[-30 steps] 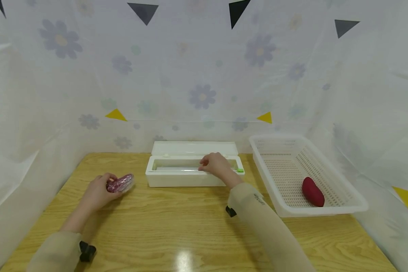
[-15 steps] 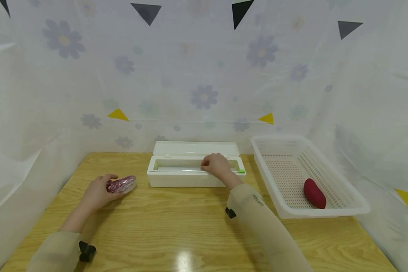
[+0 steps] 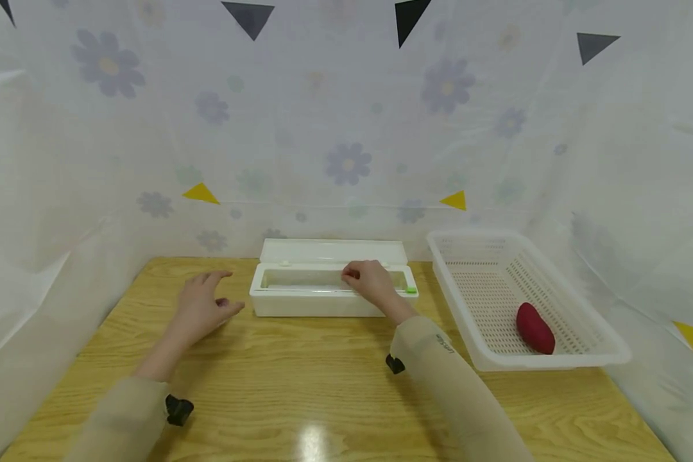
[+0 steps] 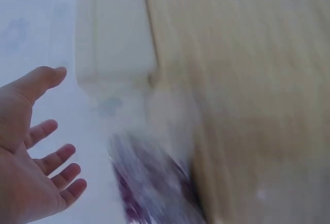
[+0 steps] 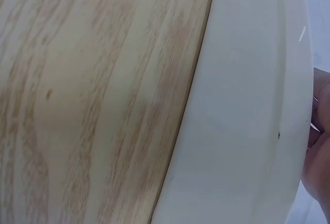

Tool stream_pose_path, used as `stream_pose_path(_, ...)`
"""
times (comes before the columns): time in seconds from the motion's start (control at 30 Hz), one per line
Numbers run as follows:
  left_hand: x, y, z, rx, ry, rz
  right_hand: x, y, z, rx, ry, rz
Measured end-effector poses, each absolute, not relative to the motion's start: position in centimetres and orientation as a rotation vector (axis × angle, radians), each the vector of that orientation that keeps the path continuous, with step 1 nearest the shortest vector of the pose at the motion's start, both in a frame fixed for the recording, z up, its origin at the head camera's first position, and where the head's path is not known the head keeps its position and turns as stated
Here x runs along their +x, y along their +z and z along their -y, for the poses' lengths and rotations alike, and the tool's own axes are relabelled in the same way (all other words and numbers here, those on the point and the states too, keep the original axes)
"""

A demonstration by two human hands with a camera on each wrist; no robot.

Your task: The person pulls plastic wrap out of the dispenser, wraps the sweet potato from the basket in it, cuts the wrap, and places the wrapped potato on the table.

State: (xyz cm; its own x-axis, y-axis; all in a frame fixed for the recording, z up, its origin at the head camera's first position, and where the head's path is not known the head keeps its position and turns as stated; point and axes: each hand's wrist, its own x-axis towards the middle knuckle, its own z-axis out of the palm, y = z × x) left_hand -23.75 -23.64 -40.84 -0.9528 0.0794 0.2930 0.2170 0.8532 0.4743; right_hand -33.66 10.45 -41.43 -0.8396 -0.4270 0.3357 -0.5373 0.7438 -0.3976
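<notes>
My left hand (image 3: 202,308) is over the left of the table with thumb and fingers spread, holding nothing. In the left wrist view, a purple-red oblong thing wrapped in clear film (image 4: 149,183) lies beside that hand (image 4: 31,152), blurred; the hand hides it in the head view. A long white cling film dispenser (image 3: 312,303) stands at the back middle, its lid (image 3: 323,251) raised. My right hand (image 3: 369,282) reaches over its front edge, thumb and fingertips drawn together above the opening. I cannot tell whether clear film is between them.
A white perforated plastic basket (image 3: 468,321) stands at the right, holding a dark red oblong like a sweet potato (image 3: 534,328). A green slider (image 3: 411,290) sits at the dispenser's right end. A flowered sheet (image 3: 346,128) hangs behind the wooden table (image 3: 300,378).
My left hand has let go of the film-wrapped thing, spread its fingers and moved right and up towards the dispenser. The right fingertips have risen slightly over the opening.
</notes>
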Motion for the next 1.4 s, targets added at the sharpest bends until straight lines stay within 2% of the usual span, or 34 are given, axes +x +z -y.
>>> stream_pose_path(0.3,-26.6,-39.0,16.9,-0.452,-0.785,2.680,-33.7,-40.7,-10.1,0.721,0.760,2.748)
stream_pose_path(0.67,-29.9,-39.4,11.0,-0.555,-0.835,2.691,-33.5,-40.2,-10.0,0.752,0.773,2.741)
stream_pose_path(1.07,-32.1,-40.1,9.6,-0.604,-0.694,2.764,-33.7,-40.3,-10.1,0.785,0.739,2.713)
stream_pose_path(1.4,-32.4,-40.6,11.2,-0.555,-0.595,2.800,-33.8,-40.3,-10.4,0.797,0.758,2.723)
